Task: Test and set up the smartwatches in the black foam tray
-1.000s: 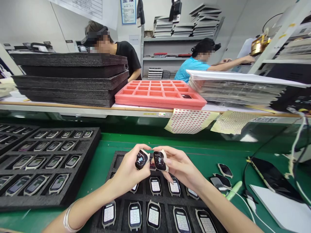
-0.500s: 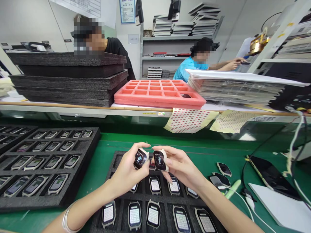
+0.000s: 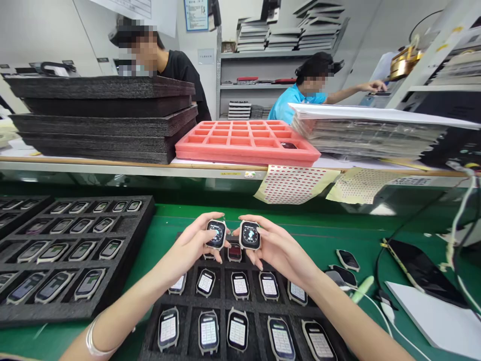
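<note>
My left hand (image 3: pixel 197 238) is closed on a smartwatch body (image 3: pixel 217 234) with a lit dark screen, its thumb lying over the glass. A matching smartwatch (image 3: pixel 250 234) sits in my right hand (image 3: pixel 276 243), thumb at the screen's right edge. Both are strapless with pale casings, held side by side, a small gap between them, screens towards me. Below them lies a black foam tray (image 3: pixel 221 311) whose compartments hold several watches, most showing white grid-like screens. One watch (image 3: pixel 235 252) just under my hands has a dark reddish screen. My hands and forearms hide part of the tray.
Another foam tray of watches (image 3: pixel 88 286) lies at left. On the right are loose watches (image 3: pixel 347 260), a phone (image 3: pixel 424 271), cables and a white box (image 3: pixel 432 316). The shelf ahead carries black foam (image 3: pixel 105 110) and a pink tray (image 3: pixel 244 155). Two people work behind.
Both watches have turned to face me more squarely and moved slightly apart. My left thumb has shifted onto its watch's screen. At back right, a person's arm has reached further right.
</note>
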{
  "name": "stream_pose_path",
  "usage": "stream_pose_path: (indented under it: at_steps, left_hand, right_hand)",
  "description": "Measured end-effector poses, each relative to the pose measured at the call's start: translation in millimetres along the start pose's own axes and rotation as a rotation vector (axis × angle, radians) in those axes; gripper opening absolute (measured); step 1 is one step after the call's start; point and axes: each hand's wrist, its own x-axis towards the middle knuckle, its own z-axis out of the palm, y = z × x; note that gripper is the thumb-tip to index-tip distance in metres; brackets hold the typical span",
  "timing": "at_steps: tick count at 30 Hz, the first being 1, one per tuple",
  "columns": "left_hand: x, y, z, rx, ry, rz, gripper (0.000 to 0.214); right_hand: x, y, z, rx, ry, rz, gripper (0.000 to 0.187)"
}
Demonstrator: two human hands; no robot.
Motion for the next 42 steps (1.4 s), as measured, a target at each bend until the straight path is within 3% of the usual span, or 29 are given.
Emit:
stream_pose_path:
  at_steps: [7,21,29,34,38,42]
  left_hand:
    - [3.0,-9.8,-10.4,-0.036,-0.022,-0.013,0.031]
    - [3.4,-24.6,-15.1,0.006,-0.053,0.029,0.032]
    - [2.8,-23.8,-8.9,0.311,0.109,0.044,0.034]
    - [-2.7,-27.9,-8.2,0.486,0.079,0.107,0.025]
    - [-4.5,-31.9,-5.8,0.448,0.062,0.088,0.026]
    - [-4.0,-33.8,-5.5,0.471,0.06,0.136,0.03]
  right_hand:
    - [-0.8,9.5,-4.8,-0.223,0.111,-0.021,0.051]
    - [-2.3,12.2,-3.9,-0.314,0.135,-0.047,0.047]
    - [-1.7,7.1,-2.5,-0.222,0.037,-0.061,0.042]
    - [-2.9,10.8,-4.7,-0.261,0.031,0.009,0.036]
    - [-2.2,15.4,-3.4,-0.226,0.015,0.01,0.05]
    - [-0.2,17.3,-2.0,-0.186,0.01,0.007,0.049]
